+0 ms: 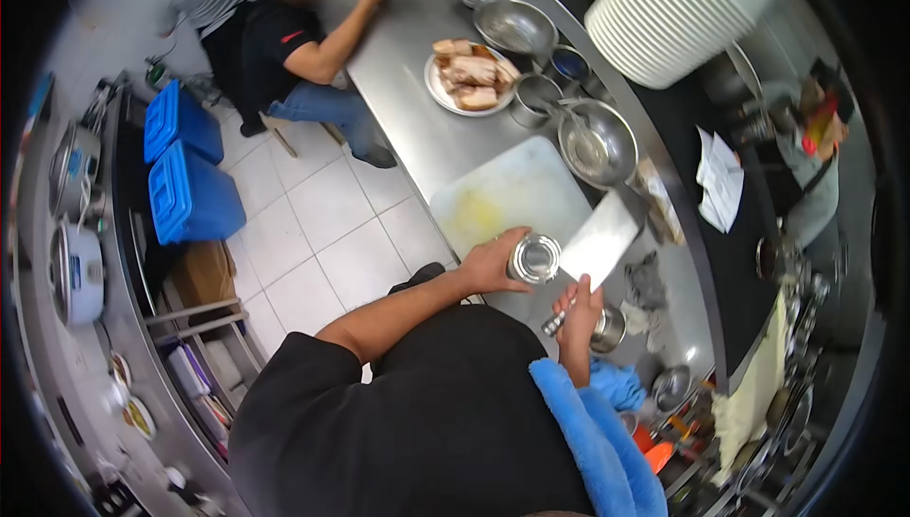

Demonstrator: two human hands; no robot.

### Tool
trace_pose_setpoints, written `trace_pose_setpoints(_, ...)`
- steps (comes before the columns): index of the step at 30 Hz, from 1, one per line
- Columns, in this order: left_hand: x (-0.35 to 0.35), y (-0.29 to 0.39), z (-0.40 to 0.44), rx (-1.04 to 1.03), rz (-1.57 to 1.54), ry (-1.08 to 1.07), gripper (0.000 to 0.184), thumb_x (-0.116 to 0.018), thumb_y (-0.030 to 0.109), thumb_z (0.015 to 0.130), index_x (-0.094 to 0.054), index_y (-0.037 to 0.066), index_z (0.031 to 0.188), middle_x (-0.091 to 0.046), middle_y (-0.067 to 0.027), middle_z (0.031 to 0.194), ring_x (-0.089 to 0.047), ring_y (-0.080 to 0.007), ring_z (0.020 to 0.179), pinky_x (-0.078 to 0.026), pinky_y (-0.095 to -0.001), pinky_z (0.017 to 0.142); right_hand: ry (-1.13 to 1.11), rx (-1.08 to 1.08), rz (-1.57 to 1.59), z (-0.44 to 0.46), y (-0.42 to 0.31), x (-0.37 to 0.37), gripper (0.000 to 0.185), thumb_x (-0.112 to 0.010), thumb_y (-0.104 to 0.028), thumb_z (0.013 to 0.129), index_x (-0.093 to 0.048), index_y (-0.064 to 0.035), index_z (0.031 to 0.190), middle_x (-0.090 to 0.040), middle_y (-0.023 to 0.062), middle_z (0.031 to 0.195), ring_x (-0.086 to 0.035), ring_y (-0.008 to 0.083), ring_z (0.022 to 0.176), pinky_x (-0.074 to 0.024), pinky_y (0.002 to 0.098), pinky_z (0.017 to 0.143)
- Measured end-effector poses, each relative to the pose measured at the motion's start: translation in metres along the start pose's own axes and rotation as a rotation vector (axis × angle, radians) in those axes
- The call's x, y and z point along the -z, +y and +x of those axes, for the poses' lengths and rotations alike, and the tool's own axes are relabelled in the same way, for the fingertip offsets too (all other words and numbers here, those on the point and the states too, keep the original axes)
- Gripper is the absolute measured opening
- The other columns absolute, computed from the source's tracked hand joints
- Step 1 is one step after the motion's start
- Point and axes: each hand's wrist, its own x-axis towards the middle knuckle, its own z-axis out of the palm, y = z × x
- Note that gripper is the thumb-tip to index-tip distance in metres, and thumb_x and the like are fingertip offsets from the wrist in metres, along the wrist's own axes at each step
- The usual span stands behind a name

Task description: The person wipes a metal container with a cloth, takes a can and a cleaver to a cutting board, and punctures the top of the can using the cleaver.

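Note:
My left hand is wrapped round a silver tin can, whose round metal end faces the camera. In my right hand is the handle of a cleaver, its broad shiny blade angled up and to the right, close beside the can. Both hands are over the near edge of a pale cutting board with a yellow stain. Another metal can or cup stands just right of my right hand. A plate of meat pieces lies beyond the board.
Metal bowls line the steel counter at the right, below stacked white containers. A seated person leans on the counter's far end, another person behind. Blue bins stand at the left. A blue towel hangs over my shoulder.

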Motion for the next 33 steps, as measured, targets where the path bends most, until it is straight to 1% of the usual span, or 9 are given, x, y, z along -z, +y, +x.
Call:
trace_pose_setpoints(5, 0.042, 0.003, 0.011, -0.335, 0.126, -0.061, 0.139, -0.097, 0.053, 0.063, -0.019, 0.004, 0.167, -0.032, -0.0224, 0.167, -0.034, -0.0412, 0.154, -0.035, -0.0462, 0.124, -0.022, 0.149, -0.226, -0.010, -0.019, 0.019, 0.019, -0.051, -0.025, 0.114, -0.050, -0.0070, 0.111, -0.048, 0.0018, 0.071, -0.044, 0.0107, 0.050, -0.0398, 0.0291, 0.044)
trace_pose_setpoints(6, 0.050, 0.006, 0.020, -0.385, 0.186, -0.135, 0.139, -0.098, 0.049, 0.060, -0.021, 0.007, 0.167, -0.029, -0.0217, 0.170, -0.029, -0.0419, 0.157, -0.031, -0.0509, 0.126, -0.029, 0.168, -0.264, -0.014, -0.023, 0.023, 0.019, -0.050, -0.025, 0.114, -0.050, -0.0065, 0.112, -0.048, 0.0020, 0.071, -0.044, 0.0107, 0.050, -0.0402, 0.0292, 0.044)
trace_pose_setpoints(10, 0.061, 0.043, 0.054, -0.476, 0.488, -0.525, 0.135, -0.100, 0.037, 0.057, -0.025, 0.019, 0.168, -0.027, -0.0179, 0.172, -0.025, -0.0397, 0.159, -0.031, -0.0559, 0.125, -0.055, 0.167, -0.378, -0.024, -0.027, 0.033, 0.021, -0.051, -0.025, 0.114, -0.051, -0.0047, 0.111, -0.049, 0.0026, 0.071, -0.045, 0.0107, 0.050, -0.0413, 0.0297, 0.044)
trace_pose_setpoints(13, 0.039, 0.052, 0.068, -0.534, 0.674, -0.657, 0.123, -0.099, 0.033, 0.058, -0.035, 0.020, 0.163, -0.038, -0.0159, 0.166, -0.035, -0.0397, 0.154, -0.041, -0.0524, 0.120, -0.038, 0.169, -0.379, -0.028, -0.021, 0.039, 0.020, -0.052, -0.024, 0.114, -0.051, -0.0048, 0.109, -0.049, 0.0028, 0.070, -0.045, 0.0105, 0.049, -0.0411, 0.0293, 0.043)
trace_pose_setpoints(19, 0.031, 0.063, 0.076, -0.464, 0.785, -0.652, 0.102, -0.098, 0.030, 0.059, -0.050, 0.014, 0.146, -0.054, -0.0131, 0.143, -0.058, -0.0365, 0.131, -0.057, -0.0452, 0.098, -0.009, 0.225, -0.366, -0.035, -0.013, 0.048, 0.021, -0.054, -0.023, 0.113, -0.050, -0.0047, 0.103, -0.050, 0.0031, 0.068, -0.044, 0.0101, 0.046, -0.0403, 0.0278, 0.042)
trace_pose_setpoints(27, 0.010, 0.077, 0.049, -0.033, 0.688, -0.266, 0.108, -0.088, 0.059, 0.070, -0.043, 0.003, 0.150, -0.055, -0.0228, 0.135, -0.066, -0.0407, 0.115, -0.058, -0.0463, 0.090, 0.085, 0.286, -0.581, -0.046, -0.012, 0.054, 0.031, -0.057, -0.026, 0.112, -0.052, -0.0057, 0.089, -0.054, 0.0011, 0.063, -0.049, 0.0082, 0.047, -0.0388, 0.0274, 0.042)
trace_pose_setpoints(29, 0.011, 0.091, 0.050, 0.078, 0.694, -0.243, 0.117, -0.086, 0.064, 0.071, -0.036, 0.005, 0.157, -0.054, -0.0245, 0.138, -0.066, -0.0419, 0.117, -0.058, -0.0464, 0.091, 0.076, 0.297, -0.588, -0.041, -0.004, 0.064, 0.032, -0.058, -0.028, 0.111, -0.053, -0.0062, 0.088, -0.056, 0.0008, 0.063, -0.048, 0.0076, 0.047, -0.0379, 0.0272, 0.042)
trace_pose_setpoints(31, 0.026, 0.107, 0.056, 0.191, 0.717, -0.375, 0.126, -0.085, 0.070, 0.069, -0.029, 0.009, 0.164, -0.051, -0.0265, 0.143, -0.066, -0.0412, 0.121, -0.057, -0.0482, 0.095, 0.073, 0.294, -0.607, -0.046, -0.005, 0.065, 0.034, -0.060, -0.029, 0.110, -0.054, -0.0057, 0.087, -0.056, 0.0012, 0.062, -0.048, 0.0086, 0.047, -0.0382, 0.0291, 0.044)
trace_pose_setpoints(33, 0.044, 0.108, 0.064, 0.161, 0.672, -0.518, 0.129, -0.091, 0.062, 0.067, -0.024, 0.011, 0.166, -0.046, -0.0266, 0.152, -0.060, -0.0413, 0.132, -0.054, -0.0488, 0.105, 0.105, 0.289, -0.668, -0.046, 0.006, 0.074, 0.034, -0.062, -0.028, 0.109, -0.054, -0.0037, 0.087, -0.057, 0.0046, 0.062, -0.051, 0.0115, 0.050, -0.0406, 0.0318, 0.047)
